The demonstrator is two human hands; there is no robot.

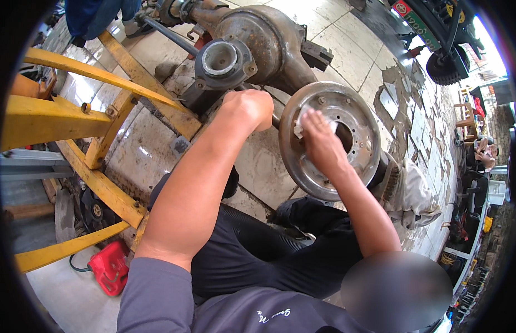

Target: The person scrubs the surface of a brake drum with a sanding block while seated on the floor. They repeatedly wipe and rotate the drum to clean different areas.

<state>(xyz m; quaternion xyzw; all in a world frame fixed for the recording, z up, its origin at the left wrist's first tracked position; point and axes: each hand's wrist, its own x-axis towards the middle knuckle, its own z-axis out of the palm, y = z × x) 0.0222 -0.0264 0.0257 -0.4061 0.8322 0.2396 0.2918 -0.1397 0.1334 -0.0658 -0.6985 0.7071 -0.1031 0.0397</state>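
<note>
A vehicle axle with a bulging, rust-stained differential housing [252, 41] lies across the floor in front of me. At its right end stands a round, worn metal brake plate [355, 172] with a central hole and bolt holes around it. My right hand [320, 139] presses a crumpled white rag [298, 130] against the plate's face, left of the hole. The fingers are slightly smeared by motion. My left hand [251, 108] is closed around a thin metal rod [276, 120] below the housing; its fingertips are hidden. Just beyond that hand is a round pinion flange [219, 58].
A yellow steel frame [52, 119] fills the left side. Below it sits a red canister [109, 267]. A brush [391, 182] and grey cloth [412, 194] lie right of the plate. Broken tiles [416, 125] cover the floor farther right. Another person's legs [97, 19] show at upper left.
</note>
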